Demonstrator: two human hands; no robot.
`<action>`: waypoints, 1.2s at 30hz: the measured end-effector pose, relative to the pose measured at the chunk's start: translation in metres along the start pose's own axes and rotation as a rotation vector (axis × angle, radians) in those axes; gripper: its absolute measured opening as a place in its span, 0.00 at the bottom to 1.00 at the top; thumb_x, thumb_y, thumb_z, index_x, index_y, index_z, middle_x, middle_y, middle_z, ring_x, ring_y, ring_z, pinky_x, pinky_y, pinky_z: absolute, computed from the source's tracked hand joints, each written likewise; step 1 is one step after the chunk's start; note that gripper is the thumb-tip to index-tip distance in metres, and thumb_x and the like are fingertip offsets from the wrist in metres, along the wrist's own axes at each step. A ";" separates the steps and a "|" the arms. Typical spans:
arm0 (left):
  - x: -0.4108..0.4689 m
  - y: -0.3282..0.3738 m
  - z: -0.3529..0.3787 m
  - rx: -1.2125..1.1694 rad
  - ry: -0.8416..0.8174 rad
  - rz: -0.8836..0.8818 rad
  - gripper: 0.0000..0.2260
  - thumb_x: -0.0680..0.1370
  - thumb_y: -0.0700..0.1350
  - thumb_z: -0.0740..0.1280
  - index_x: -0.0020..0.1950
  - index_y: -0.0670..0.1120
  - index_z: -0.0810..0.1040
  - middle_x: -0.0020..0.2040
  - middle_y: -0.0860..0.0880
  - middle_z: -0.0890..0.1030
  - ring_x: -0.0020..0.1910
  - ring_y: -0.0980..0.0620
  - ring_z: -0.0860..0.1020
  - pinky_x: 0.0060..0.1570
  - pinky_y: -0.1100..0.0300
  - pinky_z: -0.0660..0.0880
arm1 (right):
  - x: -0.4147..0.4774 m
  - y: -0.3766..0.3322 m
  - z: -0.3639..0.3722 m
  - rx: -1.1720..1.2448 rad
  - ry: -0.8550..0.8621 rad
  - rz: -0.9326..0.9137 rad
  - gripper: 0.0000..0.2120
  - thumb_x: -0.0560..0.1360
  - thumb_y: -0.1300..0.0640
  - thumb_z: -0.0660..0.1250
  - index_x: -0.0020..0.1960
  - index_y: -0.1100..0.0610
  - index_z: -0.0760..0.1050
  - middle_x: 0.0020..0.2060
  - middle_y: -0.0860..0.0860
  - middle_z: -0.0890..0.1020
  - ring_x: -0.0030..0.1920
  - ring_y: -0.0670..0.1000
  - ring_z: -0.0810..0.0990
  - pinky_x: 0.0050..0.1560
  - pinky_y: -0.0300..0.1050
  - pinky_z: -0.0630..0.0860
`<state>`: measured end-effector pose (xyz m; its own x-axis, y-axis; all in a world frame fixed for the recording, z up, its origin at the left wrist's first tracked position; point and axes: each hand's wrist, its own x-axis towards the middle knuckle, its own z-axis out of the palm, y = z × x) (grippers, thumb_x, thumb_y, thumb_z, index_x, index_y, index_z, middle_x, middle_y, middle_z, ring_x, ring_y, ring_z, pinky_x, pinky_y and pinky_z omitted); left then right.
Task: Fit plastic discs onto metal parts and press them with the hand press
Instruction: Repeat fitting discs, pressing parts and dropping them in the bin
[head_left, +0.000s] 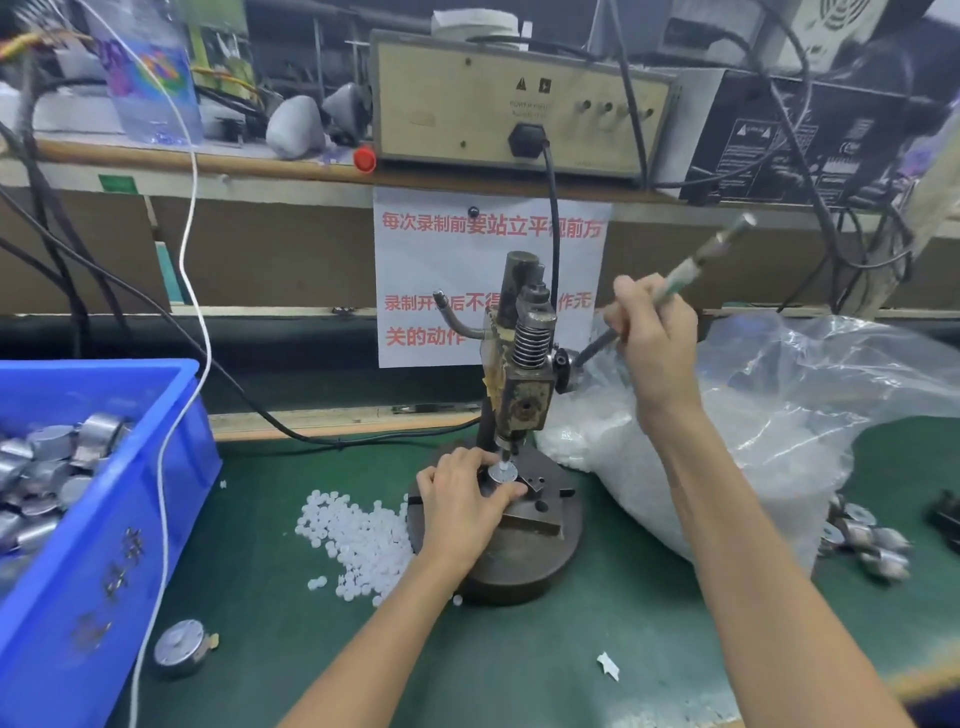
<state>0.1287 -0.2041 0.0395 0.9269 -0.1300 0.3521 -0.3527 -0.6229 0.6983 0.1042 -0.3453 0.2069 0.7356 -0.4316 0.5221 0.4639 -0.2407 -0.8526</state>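
The hand press (522, 364) stands on a round iron base (540, 561) at the centre of the green mat. My left hand (462, 504) grips a metal part (503, 475) seated on the base, right under the ram tip, which touches the part's top. My right hand (654, 338) is closed around the press lever (691, 270), which slants up to the right. A heap of small white plastic discs (358, 540) lies just left of the base.
A blue bin (98, 519) of metal parts fills the left side. A clear plastic bag (779, 415) of white discs sits right of the press. Several metal parts (862, 540) lie at the right; one part (182, 647) lies near the bin. Cables cross the bench.
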 end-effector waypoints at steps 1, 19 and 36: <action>0.000 0.000 0.000 0.002 0.007 0.005 0.18 0.69 0.59 0.71 0.53 0.51 0.78 0.50 0.58 0.77 0.53 0.57 0.72 0.48 0.63 0.53 | -0.012 0.003 -0.001 0.073 0.003 -0.030 0.15 0.76 0.55 0.60 0.34 0.52 0.60 0.29 0.48 0.64 0.30 0.43 0.62 0.32 0.33 0.62; -0.007 0.002 -0.002 0.018 0.038 0.028 0.15 0.71 0.57 0.70 0.53 0.52 0.76 0.52 0.59 0.77 0.54 0.57 0.72 0.49 0.63 0.53 | 0.006 0.000 0.018 0.044 0.113 0.032 0.06 0.81 0.60 0.57 0.50 0.57 0.72 0.37 0.46 0.75 0.34 0.41 0.70 0.38 0.36 0.68; -0.096 0.024 0.006 -0.117 0.113 0.084 0.13 0.66 0.43 0.76 0.46 0.49 0.75 0.46 0.57 0.76 0.52 0.52 0.70 0.47 0.60 0.57 | -0.164 0.096 -0.022 -0.225 -0.334 0.411 0.09 0.76 0.58 0.67 0.43 0.44 0.78 0.35 0.41 0.83 0.38 0.40 0.80 0.44 0.37 0.74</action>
<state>0.0321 -0.2115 0.0187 0.8756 -0.0861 0.4754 -0.4467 -0.5188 0.7289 0.0173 -0.3172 0.0394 0.9662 -0.2396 0.0947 0.0176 -0.3056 -0.9520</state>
